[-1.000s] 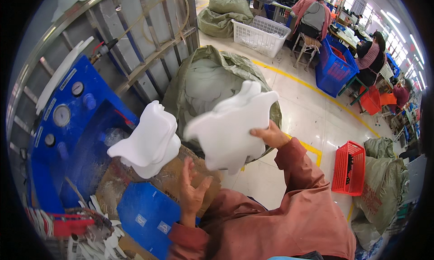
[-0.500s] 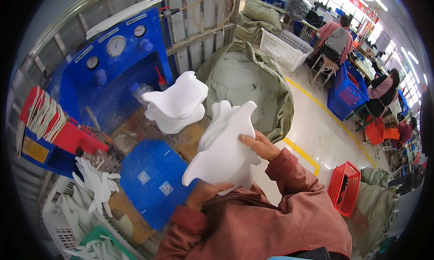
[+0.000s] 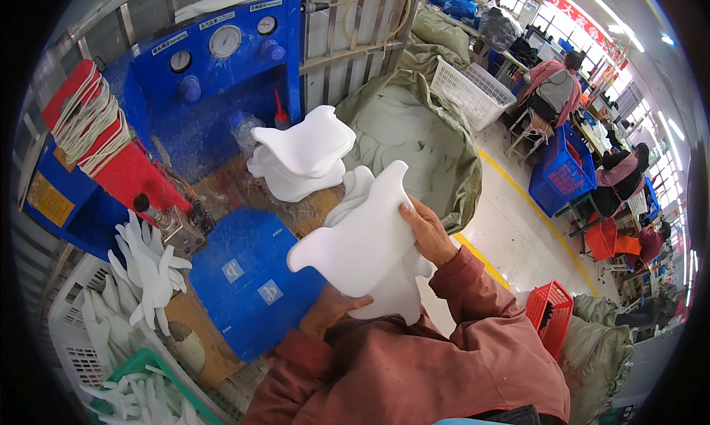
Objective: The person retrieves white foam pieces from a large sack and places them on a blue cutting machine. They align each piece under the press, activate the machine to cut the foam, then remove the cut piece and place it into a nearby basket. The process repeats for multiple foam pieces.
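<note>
A loose bundle of white, soft-looking cut pieces (image 3: 359,251) with curved, pointed corners is held up in front of my body. My left hand (image 3: 330,310) grips its lower edge, thumb lying over the top piece. At the right edge, my right hand (image 3: 430,233) pinches the bundle with its thumb on the front face. The pieces are fanned out, with others showing behind the top one. A similar white stack (image 3: 305,150) sits on the bench just beyond. Below and left of the bundle lies a flat blue sheet (image 3: 248,273).
A blue machine (image 3: 222,77) with gauges stands at the back left, with a red cord-wrapped arm (image 3: 118,140). Glove-shaped white pieces (image 3: 153,273) lie beside a white basket (image 3: 74,343). An open sack (image 3: 462,166) holds pale cut pieces. A red basket (image 3: 549,318) stands right; people work farther off.
My view has shifted, so the machine and bench sit farther right. The top piece now faces me flatter, and the left thumb shows more plainly on it. Both hands keep their hold.
</note>
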{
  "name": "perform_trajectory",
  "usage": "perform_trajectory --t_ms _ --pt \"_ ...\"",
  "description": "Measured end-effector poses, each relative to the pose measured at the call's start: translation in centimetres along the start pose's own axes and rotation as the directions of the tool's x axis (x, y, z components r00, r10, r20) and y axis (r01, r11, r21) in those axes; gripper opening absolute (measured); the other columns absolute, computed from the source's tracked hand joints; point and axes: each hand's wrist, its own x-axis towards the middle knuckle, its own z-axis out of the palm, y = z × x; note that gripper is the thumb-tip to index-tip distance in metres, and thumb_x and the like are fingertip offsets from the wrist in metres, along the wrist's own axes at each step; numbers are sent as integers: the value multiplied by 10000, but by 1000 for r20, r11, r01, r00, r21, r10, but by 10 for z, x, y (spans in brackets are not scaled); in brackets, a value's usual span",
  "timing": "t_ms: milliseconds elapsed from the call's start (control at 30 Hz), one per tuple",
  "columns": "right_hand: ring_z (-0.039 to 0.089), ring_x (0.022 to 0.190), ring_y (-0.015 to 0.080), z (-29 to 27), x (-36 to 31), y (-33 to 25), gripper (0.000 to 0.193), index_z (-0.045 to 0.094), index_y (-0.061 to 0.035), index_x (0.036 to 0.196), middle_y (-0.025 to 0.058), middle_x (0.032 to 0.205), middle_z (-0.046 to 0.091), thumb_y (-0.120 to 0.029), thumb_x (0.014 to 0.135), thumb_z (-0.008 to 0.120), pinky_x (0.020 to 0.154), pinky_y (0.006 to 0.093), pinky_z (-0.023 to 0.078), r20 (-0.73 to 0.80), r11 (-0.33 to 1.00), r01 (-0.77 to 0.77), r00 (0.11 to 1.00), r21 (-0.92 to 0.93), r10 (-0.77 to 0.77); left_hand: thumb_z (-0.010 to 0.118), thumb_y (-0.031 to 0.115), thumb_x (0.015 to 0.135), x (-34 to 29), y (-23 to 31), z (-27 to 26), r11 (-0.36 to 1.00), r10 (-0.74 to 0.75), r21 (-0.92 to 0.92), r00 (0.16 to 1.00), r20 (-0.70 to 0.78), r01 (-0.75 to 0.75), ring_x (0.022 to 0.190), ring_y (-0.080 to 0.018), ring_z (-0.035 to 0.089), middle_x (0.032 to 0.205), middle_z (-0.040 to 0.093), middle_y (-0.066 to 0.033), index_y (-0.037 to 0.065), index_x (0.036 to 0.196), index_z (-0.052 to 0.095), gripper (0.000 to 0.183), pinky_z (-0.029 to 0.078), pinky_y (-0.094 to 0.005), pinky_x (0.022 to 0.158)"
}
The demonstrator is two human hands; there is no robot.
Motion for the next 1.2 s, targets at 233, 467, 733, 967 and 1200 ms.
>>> perform_trajectory --t_ms 233,467,733,967,1200 --pt "629 1115 131 4 2 -14 483 555 -29 1514 39 1261 687 -299 1114 581 975 290 505 4 932 253 965 -260 -261 857 0 779 7 -20 -11 1000 20 -3 1000 -3 -20 1279 -315 595 1384 628 -153 -31 1493 507 795 490 -430 1089" --pt "606 696 265 -17 -7 -44 217 696 22 990 144 811 635 -180 1056 652 651 372 480 199 260 280 934 -924 -298 717 -14 863 5 -16 -13 999 50 1 990 -134 -50 1252 -284 624 1381 644 -152 1 1498 510 669 495 -405 1084" --pt "465 561 27 -52 -28 -80 184 769 -13 939 -67 644 511 -105 1059 663 485 263 352 130 908 181 981 -377 -142 664 -60 846 4 -8 -9 947 8 -319 992 -126 -48 1253 -320 645 1354 646 -176 5 1498 479 681 531 -451 1087" --pt "751 1082 343 -89 -32 -81 613 664 99 1319 258 1204 736 -360 924 761 962 463 604 374 942 167 887 291 -273 658 -86 867 4 -17 -15 959 -7 -282 992 -123 -28 1200 -319 684 1345 666 -176 -3 1473 507 629 582 -444 1021" --pt "670 998 208 -74 8 -93 384 746 37 1070 103 1073 722 -328 960 801 890 339 527 762 990 126 634 63 -129 710 -17 936 -1 -16 -23 983 89 -152 994 -63 -98 1151 -246 709 1333 700 -142 15 1461 581 541 607 -397 958"
